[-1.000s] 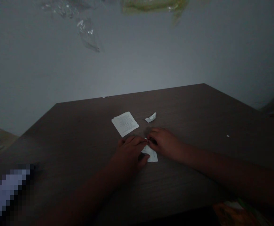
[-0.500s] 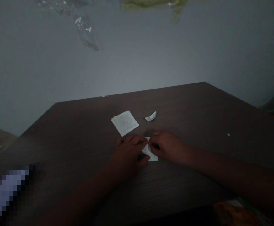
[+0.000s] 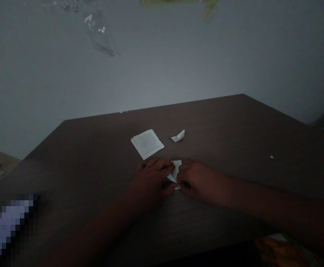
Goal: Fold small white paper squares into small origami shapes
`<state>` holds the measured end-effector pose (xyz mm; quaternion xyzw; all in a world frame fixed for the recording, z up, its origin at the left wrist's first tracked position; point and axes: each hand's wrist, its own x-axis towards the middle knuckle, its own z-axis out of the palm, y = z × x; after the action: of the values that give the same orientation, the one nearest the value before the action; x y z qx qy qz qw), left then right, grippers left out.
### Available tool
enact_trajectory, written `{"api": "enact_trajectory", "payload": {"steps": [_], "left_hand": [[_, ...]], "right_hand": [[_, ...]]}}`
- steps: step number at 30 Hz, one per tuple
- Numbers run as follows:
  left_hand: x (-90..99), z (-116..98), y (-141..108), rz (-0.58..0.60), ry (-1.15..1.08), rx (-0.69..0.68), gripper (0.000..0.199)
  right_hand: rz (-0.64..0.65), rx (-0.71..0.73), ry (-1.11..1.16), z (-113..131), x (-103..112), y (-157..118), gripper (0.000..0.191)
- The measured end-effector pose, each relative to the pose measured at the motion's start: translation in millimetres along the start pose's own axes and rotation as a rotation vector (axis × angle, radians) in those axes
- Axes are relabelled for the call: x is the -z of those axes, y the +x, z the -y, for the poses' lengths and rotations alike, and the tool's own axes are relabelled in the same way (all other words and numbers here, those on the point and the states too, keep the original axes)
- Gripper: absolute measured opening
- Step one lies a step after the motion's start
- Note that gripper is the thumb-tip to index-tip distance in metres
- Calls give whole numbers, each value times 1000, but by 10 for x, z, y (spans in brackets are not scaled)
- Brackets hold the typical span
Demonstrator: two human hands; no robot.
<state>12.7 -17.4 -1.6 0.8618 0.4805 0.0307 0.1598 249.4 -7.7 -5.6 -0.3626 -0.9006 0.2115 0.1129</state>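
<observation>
A small sheet of printed paper (image 3: 175,170), partly folded, lies on the table between my two hands. My left hand (image 3: 153,180) rests on its left side, with fingertips on the upper part and the thumb near the lower edge. My right hand (image 3: 195,178) has its fingers pinched at the paper's lower right part, covering that corner. Just beyond the hands sits a small folded paper boat (image 3: 178,136). To its left is a stack of square printed papers (image 3: 147,144).
The dark wooden table (image 3: 95,148) meets a pale wall at its back. A tiny white scrap (image 3: 271,157) lies at the right. A pixelated, bright flat object (image 3: 8,226) is at the lower left. A clear plastic bag (image 3: 99,33) hangs on the wall.
My right hand has slid down along the paper toward its lower edge, and the right corner now appears folded inward. My left hand stays nearly in place. The view has shifted slightly.
</observation>
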Motion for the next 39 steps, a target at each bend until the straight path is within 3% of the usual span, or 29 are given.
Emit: {"api": "enact_trajectory", "payload": {"steps": [8, 14, 20, 29, 34, 39], "left_hand": [[-18, 28, -6, -25, 13, -16, 56], [-53, 67, 2, -9, 29, -9, 61], [-30, 9, -11, -20, 10, -12, 56], [-28, 23, -6, -26, -39, -24, 40], [-59, 63, 22, -22, -45, -16, 42], [-60, 65, 21, -25, -40, -28, 43]], "right_hand": [[17, 14, 31, 169, -44, -68, 22], [227, -56, 145, 121, 91, -80, 23], [69, -234, 123, -109, 250, 76, 15], [25, -195, 142, -6, 150, 73, 32], [80, -218, 172, 37, 204, 81, 33], [81, -143, 226, -18, 178, 65, 27]]}}
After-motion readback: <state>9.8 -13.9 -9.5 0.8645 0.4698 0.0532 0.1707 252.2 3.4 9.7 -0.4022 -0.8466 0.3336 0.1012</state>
